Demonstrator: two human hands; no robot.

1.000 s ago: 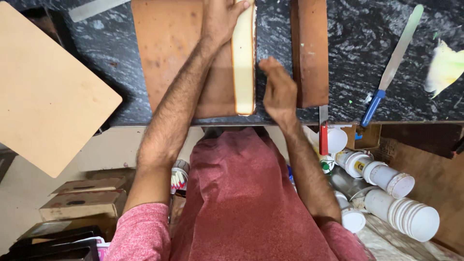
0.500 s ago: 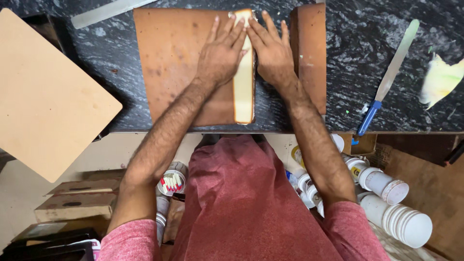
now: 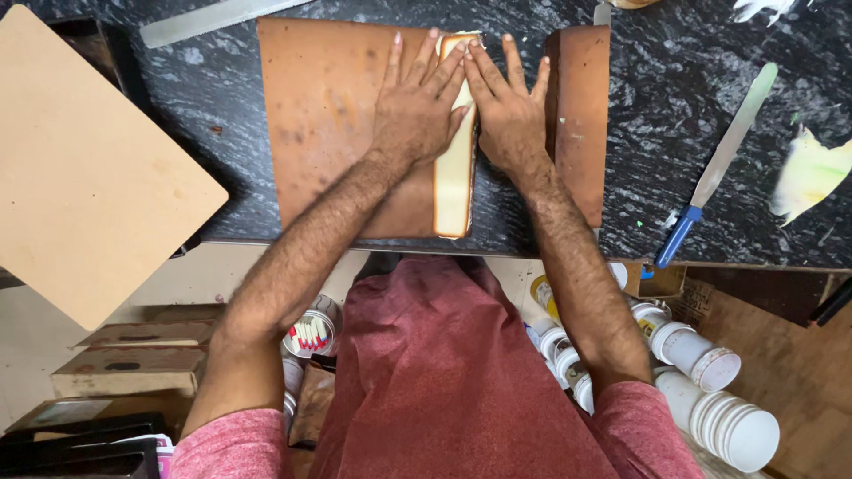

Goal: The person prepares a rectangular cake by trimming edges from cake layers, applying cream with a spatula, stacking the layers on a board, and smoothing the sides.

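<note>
Both hands lie flat with fingers spread, not gripping anything. The left hand (image 3: 417, 106) and the right hand (image 3: 508, 115) press on a long pale cake strip (image 3: 454, 173). The strip lies on a brown board (image 3: 328, 115) on the dark desk (image 3: 657, 115), near a blue-handled knife (image 3: 714, 168).

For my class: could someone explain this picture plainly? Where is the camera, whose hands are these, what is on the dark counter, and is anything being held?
The camera sits on the person's head and looks straight down, so you see their own arms and red shirt. The left hand and right hand lie flat, fingers spread, pressing on a long pale slab with browned edges. It rests at the edge of a brown board on the black speckled counter. Nothing is gripped; both hands are open. A narrower brown block lies to the right, then a long spatula with a blue handle. White tubs stand below the counter.
</note>
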